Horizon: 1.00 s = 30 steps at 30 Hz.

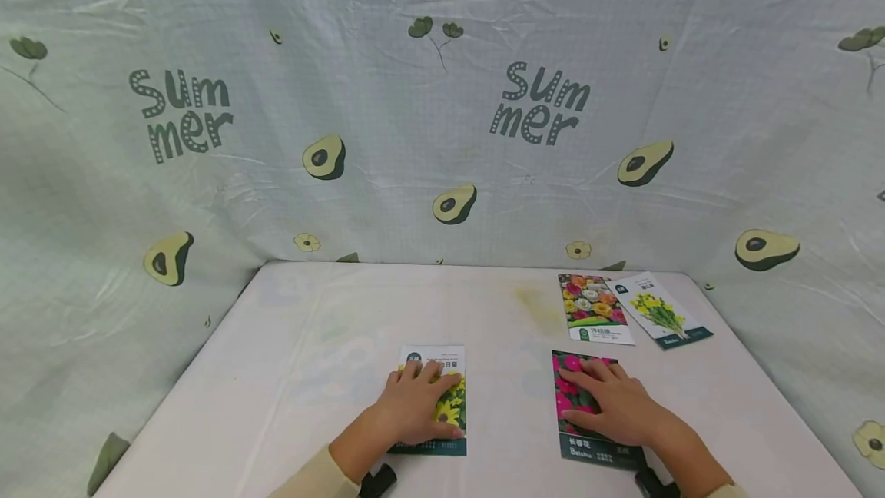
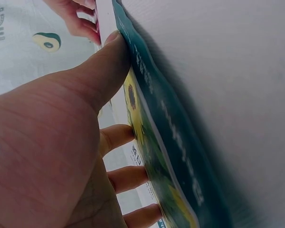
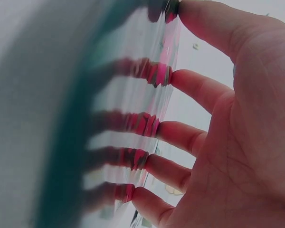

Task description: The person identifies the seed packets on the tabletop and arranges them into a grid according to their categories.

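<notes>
At the front of the table lies a seed packet with yellow flowers [image 1: 451,404]. My left hand [image 1: 413,407] rests on it, fingers spread and fingertips touching its face; the left wrist view shows the thumb [image 2: 115,59] near the packet's dark green lower band [image 2: 173,123]. To the right is a seed packet with pink flowers [image 1: 572,448], glossy in the right wrist view. My right hand [image 1: 617,407] touches its face with spread fingertips, the palm raised off it. Both hands partly cover their packets.
Farther back on the right lie a packet with multicoloured flowers [image 1: 593,307] and a white packet with a yellow bouquet [image 1: 660,310], nearly touching at their corners. The white table [image 1: 332,306] is bounded by a cloth [image 1: 387,98] printed with avocados behind and at both sides.
</notes>
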{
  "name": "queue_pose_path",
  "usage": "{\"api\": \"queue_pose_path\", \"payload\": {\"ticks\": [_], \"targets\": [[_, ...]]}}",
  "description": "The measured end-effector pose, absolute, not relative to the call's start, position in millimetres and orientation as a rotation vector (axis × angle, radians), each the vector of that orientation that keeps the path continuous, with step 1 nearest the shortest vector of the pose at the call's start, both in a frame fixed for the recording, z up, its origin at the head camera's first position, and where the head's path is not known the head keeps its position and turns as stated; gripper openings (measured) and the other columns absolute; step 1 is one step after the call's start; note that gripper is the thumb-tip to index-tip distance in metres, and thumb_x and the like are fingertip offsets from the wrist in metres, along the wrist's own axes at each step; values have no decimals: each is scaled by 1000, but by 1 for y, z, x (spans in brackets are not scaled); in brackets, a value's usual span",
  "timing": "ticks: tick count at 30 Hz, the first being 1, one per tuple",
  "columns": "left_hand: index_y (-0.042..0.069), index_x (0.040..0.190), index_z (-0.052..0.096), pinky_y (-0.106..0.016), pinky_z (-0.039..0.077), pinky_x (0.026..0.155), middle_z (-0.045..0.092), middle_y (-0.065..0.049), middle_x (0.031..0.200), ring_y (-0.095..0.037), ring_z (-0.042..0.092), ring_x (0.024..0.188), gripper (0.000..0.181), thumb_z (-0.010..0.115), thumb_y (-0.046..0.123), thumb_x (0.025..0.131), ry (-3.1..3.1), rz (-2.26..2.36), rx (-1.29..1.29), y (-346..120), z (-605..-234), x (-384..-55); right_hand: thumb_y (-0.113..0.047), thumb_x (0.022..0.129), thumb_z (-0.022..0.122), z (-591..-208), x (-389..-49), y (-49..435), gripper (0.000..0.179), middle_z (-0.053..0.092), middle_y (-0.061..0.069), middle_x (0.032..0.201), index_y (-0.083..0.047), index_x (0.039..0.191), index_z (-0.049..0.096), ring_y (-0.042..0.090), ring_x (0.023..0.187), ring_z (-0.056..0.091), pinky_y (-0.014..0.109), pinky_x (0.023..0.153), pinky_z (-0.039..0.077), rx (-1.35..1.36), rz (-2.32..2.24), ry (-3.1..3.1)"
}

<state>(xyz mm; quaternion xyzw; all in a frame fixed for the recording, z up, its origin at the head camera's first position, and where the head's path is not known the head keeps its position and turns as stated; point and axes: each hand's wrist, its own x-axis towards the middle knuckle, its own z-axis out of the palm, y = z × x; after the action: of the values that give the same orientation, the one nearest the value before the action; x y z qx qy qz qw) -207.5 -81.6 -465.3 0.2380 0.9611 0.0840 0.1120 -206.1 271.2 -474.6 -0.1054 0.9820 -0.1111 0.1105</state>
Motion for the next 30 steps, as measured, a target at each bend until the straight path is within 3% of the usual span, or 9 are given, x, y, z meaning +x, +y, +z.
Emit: {"api": "queue_pose_path", "payload": {"ticks": [30], "targets": [[35,150,50,-62,37,104,47,-6,150,-37,41,134,81,71,71,81,2821,273,698,-82,-466,-206,-68,84,71,-470,-209,245,72,47,11,154,-34,146,57,41,134,42,67,101,39,-412,-374,2851]]}}
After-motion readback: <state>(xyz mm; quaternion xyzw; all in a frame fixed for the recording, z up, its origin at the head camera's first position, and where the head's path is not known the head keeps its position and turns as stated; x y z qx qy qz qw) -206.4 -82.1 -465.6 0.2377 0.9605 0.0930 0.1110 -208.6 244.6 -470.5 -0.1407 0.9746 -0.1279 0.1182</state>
